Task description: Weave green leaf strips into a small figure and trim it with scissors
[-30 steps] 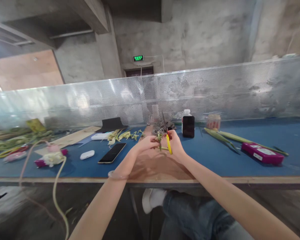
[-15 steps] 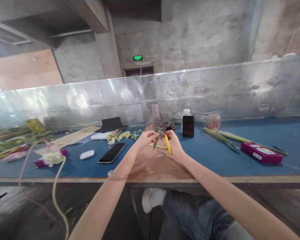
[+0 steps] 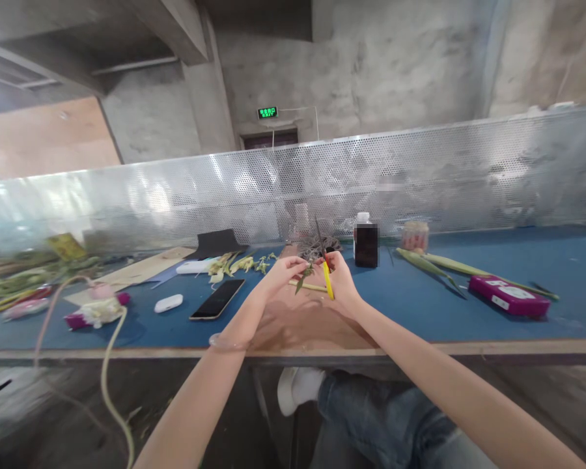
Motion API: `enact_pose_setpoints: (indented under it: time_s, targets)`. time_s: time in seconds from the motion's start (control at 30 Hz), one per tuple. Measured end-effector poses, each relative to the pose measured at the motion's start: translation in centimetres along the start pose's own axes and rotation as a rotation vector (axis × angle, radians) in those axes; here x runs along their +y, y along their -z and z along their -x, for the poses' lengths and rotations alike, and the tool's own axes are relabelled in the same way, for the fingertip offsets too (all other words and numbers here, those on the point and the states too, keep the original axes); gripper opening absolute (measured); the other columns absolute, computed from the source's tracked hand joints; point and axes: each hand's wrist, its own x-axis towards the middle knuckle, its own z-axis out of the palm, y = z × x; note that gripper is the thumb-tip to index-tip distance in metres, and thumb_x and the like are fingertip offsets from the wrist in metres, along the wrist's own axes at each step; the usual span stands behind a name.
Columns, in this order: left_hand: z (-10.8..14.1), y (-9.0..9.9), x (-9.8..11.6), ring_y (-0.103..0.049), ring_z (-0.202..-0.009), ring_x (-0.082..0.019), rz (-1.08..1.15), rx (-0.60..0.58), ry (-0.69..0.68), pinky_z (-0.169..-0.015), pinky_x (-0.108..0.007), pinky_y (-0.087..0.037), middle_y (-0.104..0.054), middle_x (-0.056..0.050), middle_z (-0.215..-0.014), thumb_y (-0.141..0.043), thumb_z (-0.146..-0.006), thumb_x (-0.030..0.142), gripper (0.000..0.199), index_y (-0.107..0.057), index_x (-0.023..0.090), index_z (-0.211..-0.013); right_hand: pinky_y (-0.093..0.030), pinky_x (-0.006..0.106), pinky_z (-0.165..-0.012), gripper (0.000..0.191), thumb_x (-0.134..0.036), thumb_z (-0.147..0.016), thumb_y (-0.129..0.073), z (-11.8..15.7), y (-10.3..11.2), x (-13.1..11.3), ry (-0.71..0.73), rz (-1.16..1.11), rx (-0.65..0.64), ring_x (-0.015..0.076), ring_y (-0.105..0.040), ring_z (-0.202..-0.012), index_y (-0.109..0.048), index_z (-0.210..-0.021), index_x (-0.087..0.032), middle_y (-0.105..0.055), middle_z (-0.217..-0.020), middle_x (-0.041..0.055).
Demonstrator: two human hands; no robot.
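My left hand [image 3: 284,272] pinches a small sprig of green leaves [image 3: 303,277] between thumb and fingertips, over the brown board [image 3: 293,326]. Close on its right, my right hand [image 3: 342,280] is closed round yellow-handled scissors [image 3: 328,280]. Their dark, narrow blades point up and away from me. Below the two hands a pale stem [image 3: 312,286] lies across the board. Behind them sits a heap of thin grey strands [image 3: 317,246]. The fingertips of my right hand are partly hidden behind the scissors' handle.
Left on the blue table [image 3: 170,332] lie a phone [image 3: 218,299], a white case [image 3: 168,303], flower stems [image 3: 244,264] and a purple box with white ribbon [image 3: 100,312]. To the right are a dark upright phone [image 3: 366,246], a jar [image 3: 415,236], long leaves [image 3: 432,270] and a purple device [image 3: 508,295].
The view has shifted very slightly. My hands keep nearly the same place and hold, and the scissors stand a little more upright.
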Motion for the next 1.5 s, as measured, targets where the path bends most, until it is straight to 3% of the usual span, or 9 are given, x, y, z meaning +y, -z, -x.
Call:
enact_pose_setpoints:
  time_s: [0.53,1.17,1.5]
  targets:
    - [-0.2,0.3,-0.5,-0.060,-0.075,-0.016,0.073,-0.033,0.033,-0.067,-0.025,-0.044,-0.067,-0.010,-0.087,-0.068,-0.066,0.029,0.024,-0.068,0.014,-0.085,-0.046,0.031,-0.065,0.031,-0.036,-0.063,-0.062,-0.5,-0.4,1.7,0.004,-0.014,0.013,0.0152,-0.054,-0.068,-0.040,-0.081,-0.022,-0.054,-0.074,-0.0022]
    - [-0.1,-0.1,-0.3,-0.060,-0.072,-0.014,0.177,-0.055,0.079,-0.070,-0.027,-0.043,-0.068,-0.008,-0.082,-0.072,-0.062,0.026,0.026,-0.067,0.011,-0.083,-0.045,0.028,-0.063,0.034,-0.035,-0.062,-0.065,-0.1,-0.7,1.2,-0.024,-0.072,0.033,0.0137,-0.054,-0.068,-0.040,-0.082,-0.022,-0.054,-0.074,-0.0028]
    - [-0.1,0.3,0.5,-0.060,-0.068,-0.011,0.371,0.068,0.001,-0.066,-0.023,-0.044,-0.067,-0.003,-0.074,-0.070,-0.064,0.022,0.016,-0.064,0.013,-0.077,-0.034,0.017,-0.036,0.027,-0.043,-0.071,-0.054,0.5,0.3,-0.3,-0.186,-0.101,-0.013,0.0058,-0.040,-0.040,-0.036,-0.080,-0.024,-0.041,-0.058,-0.0089]
